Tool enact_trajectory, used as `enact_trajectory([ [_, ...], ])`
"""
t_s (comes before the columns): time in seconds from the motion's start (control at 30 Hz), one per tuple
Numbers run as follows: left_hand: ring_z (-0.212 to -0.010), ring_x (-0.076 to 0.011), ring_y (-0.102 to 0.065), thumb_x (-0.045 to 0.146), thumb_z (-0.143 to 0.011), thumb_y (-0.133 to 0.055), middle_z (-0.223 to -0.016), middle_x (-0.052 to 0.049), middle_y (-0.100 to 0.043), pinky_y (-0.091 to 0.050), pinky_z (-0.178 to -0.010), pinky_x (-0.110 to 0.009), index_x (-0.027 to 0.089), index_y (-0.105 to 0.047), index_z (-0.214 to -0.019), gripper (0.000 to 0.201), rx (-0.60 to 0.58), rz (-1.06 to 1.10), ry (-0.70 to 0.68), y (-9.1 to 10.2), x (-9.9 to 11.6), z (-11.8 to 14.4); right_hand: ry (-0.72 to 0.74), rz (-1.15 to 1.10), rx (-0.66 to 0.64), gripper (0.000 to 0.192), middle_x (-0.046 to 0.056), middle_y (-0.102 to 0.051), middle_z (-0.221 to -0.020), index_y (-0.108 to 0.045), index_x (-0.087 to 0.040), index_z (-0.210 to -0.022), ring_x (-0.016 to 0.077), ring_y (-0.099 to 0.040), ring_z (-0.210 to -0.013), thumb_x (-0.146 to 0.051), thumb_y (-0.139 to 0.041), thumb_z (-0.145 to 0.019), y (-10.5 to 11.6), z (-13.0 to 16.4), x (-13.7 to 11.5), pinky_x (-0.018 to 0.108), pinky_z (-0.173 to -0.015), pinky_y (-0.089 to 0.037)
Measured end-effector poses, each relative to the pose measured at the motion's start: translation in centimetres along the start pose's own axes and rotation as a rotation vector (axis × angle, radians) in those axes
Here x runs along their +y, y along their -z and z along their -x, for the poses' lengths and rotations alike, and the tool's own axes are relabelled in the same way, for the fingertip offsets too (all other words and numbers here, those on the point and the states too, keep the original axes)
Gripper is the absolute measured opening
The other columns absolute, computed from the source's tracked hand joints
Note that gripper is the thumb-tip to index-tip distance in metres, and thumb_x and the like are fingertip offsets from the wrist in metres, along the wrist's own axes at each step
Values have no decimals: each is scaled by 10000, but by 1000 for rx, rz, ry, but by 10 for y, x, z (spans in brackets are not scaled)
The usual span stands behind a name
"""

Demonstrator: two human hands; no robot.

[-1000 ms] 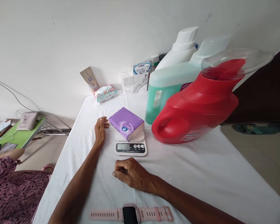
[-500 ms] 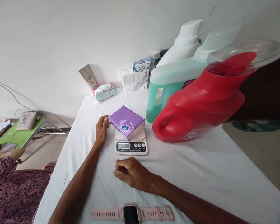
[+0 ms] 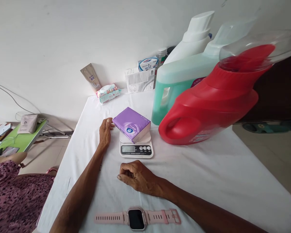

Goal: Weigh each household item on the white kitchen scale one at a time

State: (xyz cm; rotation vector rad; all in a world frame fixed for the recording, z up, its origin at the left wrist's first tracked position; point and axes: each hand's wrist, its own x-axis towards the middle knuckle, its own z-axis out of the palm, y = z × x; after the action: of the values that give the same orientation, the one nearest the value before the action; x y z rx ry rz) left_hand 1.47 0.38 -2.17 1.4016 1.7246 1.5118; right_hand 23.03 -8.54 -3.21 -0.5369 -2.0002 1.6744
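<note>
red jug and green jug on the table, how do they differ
The red jug stands nearest the camera, beside the scale; the green jug stands behind it, partly hidden. The red jug is opaque with a clear cap, while the green jug is see-through, showing green liquid, with a pale cap. The red jug's handle hole shows fully; the green jug's shows only in part. Both stand upright on the white table, untouched by either hand.
</note>
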Motion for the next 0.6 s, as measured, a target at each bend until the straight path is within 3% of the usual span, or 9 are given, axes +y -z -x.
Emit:
enact_trajectory([
  [0.33, -866, -215, -673, 810, -1003, -370, -1023, -111, -733, -546, -805, -369, 181, -712, -1133, 728, -13, 4, 5, 0, -1, 1, 15, -19, 11, 258, -60, -519, -636, -530, -206, -734, 93, -452, -573, -306, -644, -943, 1, -1, -3, 235, -589, -357],
  [0.43, -916, -224, -683, 835, -980, -368, -1122, -130, -715, -552, -819, -379, 186, -670, -1226, 757, -13, 22, 17, 1, 0, 3, 11, -25, 7, 256, -63, -511, -628, -533, -206, -736, 93, -449, -568, -307, -645, -943, 1, -1, -4, 236, -595, -363],
  [0.53, -1137, -278, -680, 878, -938, -393, -1343, -171, -649, -555, -953, -440, 214, -562, -1427, 842, -15, -19, -33, 4, 12, 9, 16, -38, 13, 261, -66, -504, -619, -535, -207, -732, 93, -445, -559, -313, -651, -940, 1, -2, -4, 238, -598, -369],
  [0.6, -1362, -335, -588, 894, -908, -443, -1524, -195, -543, -494, -1104, -517, 245, -446, -1563, 922, -65, -80, -131, 6, 27, 15, 15, -40, 10, 254, -62, -521, -628, -543, -206, -733, 95, -460, -563, -305, -655, -938, 1, -2, -4, 238, -604, -376],
])
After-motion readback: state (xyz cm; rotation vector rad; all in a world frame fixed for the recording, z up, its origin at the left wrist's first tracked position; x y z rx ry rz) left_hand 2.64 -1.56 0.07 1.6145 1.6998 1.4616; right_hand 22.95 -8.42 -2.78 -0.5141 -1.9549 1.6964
